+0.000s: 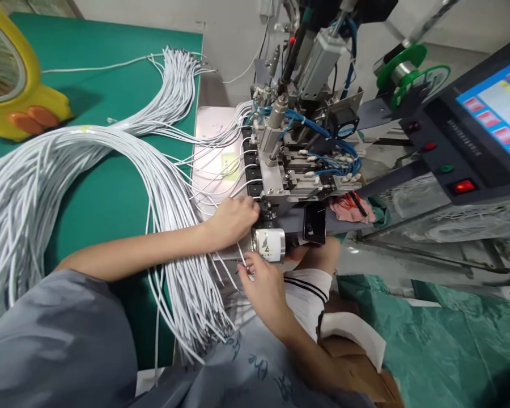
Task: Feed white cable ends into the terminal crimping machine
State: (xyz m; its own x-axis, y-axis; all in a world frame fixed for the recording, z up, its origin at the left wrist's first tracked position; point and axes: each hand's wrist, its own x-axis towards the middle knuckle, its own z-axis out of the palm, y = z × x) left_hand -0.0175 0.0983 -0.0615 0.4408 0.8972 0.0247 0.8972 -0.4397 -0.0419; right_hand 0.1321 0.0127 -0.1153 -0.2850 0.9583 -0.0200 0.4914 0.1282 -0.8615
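My left hand (pixel 233 221) reaches to the near end of a row of black cable holders (pixel 251 161) on the machine's edge. Its fingers are curled, and what they hold is hidden. Just below it, my right hand (pixel 264 286) pinches a thin white cable (pixel 240 253) between thumb and fingers. A thick bundle of white cables (pixel 165 192) passes under my left forearm, its near ends hanging toward my lap. Several single cables run from the bundle across a pale plate (pixel 212 122) into the holders.
The bench machine (pixel 276 136) has blue air tubes. A silver can (pixel 270 245) stands beside my right hand, with a phone (pixel 314 222) further right. A control screen (pixel 499 107) and a green solder wire spool (pixel 408 71) are at right. A yellow duck-shaped object (pixel 29 96) sits on the green table (pixel 110 48).
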